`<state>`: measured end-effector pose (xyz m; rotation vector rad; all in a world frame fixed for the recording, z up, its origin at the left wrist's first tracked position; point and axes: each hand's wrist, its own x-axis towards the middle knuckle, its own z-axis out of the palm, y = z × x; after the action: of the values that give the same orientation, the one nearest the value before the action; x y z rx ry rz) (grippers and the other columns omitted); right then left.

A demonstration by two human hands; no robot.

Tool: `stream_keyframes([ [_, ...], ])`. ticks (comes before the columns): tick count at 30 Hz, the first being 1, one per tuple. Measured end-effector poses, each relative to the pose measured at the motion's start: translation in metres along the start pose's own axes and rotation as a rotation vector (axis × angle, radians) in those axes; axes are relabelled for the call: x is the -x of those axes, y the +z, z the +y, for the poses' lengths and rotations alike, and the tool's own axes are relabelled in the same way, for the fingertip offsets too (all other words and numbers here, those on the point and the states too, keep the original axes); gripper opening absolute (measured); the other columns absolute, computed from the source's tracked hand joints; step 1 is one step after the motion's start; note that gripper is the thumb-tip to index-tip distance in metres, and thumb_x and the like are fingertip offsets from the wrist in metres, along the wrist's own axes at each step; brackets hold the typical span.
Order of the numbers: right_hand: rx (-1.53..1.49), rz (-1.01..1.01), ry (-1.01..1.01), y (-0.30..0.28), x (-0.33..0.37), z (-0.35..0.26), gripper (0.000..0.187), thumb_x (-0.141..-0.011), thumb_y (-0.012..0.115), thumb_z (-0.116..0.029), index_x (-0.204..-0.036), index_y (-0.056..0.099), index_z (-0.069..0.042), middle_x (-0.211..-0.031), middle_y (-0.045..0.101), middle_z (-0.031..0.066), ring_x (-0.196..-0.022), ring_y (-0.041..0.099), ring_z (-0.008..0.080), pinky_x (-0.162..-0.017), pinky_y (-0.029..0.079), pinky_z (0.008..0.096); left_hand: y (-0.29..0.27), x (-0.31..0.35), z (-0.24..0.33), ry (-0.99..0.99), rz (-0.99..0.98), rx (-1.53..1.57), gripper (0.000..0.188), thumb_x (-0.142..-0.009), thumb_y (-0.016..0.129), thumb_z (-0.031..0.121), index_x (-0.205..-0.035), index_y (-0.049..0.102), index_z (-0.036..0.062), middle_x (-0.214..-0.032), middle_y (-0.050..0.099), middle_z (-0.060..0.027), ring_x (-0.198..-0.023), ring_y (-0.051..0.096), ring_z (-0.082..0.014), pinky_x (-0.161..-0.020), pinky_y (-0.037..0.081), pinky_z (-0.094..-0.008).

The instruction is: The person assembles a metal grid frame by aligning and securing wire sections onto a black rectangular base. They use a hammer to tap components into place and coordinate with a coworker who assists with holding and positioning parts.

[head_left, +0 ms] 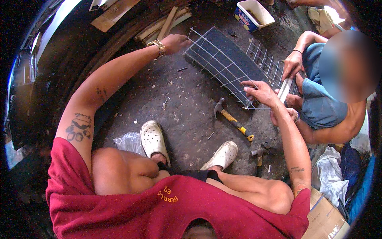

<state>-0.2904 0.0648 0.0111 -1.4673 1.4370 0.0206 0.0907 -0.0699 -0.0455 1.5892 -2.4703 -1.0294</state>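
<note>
A wire mesh panel (217,59) of square grid stands tilted in front of me, above a dark flat board (230,47). At its far left corner my left hand (176,43) has its fingers closed on the wire. My right hand (260,93) grips the panel's right end, its fingers around the wires. A co-worker crouching at the right holds a pale flat strip (285,89) close to my right wrist. Beyond the board, more wire mesh (264,59) runs toward that person.
A claw hammer (230,119) with a yellow-black handle lies on the dark floor, and a second hammer (260,154) is nearer me. A white-rimmed tub (255,16) stands at the back. Wood pieces (167,24) lie far left; cardboard (324,215) sits at lower right.
</note>
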Motion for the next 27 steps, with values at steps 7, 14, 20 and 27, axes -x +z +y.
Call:
stream_keyframes([
  [7, 0.016, 0.002, 0.007, -0.0004, 0.0005, -0.0015, 0.038, -0.093, 0.062, -0.029, -0.127, 0.063, -0.013, -0.087, 0.069, 0.0062, -0.076, 0.065, 0.0141, -0.070, 0.053, 0.0307, 0.0027, -0.0029, -0.0023, -0.021, 0.011, -0.003, 0.058, -0.098, 0.044, 0.052, -0.125, 0.059, 0.0034, -0.120, 0.062, -0.0249, -0.111, 0.059, -0.0437, -0.096, 0.046, -0.0499],
  [14, 0.051, 0.012, -0.037, -0.0004, -0.0004, 0.0016, 0.038, -0.092, 0.062, -0.031, -0.126, 0.063, -0.013, -0.084, 0.069, 0.0067, -0.074, 0.064, 0.0143, -0.068, 0.053, 0.0311, 0.0005, -0.0014, 0.0022, -0.038, 0.004, -0.041, 0.055, -0.098, 0.044, 0.049, -0.124, 0.059, 0.0016, -0.122, 0.061, -0.0250, -0.112, 0.058, -0.0437, -0.098, 0.046, -0.0486],
  [20, 0.053, 0.005, -0.023, -0.0011, 0.0006, -0.0016, 0.038, -0.093, 0.063, -0.031, -0.127, 0.063, -0.013, -0.082, 0.068, 0.0061, -0.073, 0.064, 0.0140, -0.068, 0.053, 0.0311, 0.0036, -0.0011, -0.0004, -0.017, 0.052, -0.020, 0.054, -0.097, 0.047, 0.049, -0.126, 0.059, 0.0052, -0.116, 0.064, -0.0249, -0.108, 0.060, -0.0432, -0.094, 0.048, -0.0508],
  [27, 0.050, 0.005, -0.001, -0.0003, 0.0000, -0.0008, 0.039, -0.093, 0.063, -0.031, -0.128, 0.063, -0.013, -0.079, 0.067, 0.0051, -0.072, 0.064, 0.0129, -0.067, 0.053, 0.0301, 0.0077, -0.0050, -0.0069, 0.006, 0.080, -0.049, 0.056, -0.097, 0.047, 0.051, -0.127, 0.059, 0.0051, -0.115, 0.065, -0.0252, -0.108, 0.061, -0.0430, -0.095, 0.047, -0.0508],
])
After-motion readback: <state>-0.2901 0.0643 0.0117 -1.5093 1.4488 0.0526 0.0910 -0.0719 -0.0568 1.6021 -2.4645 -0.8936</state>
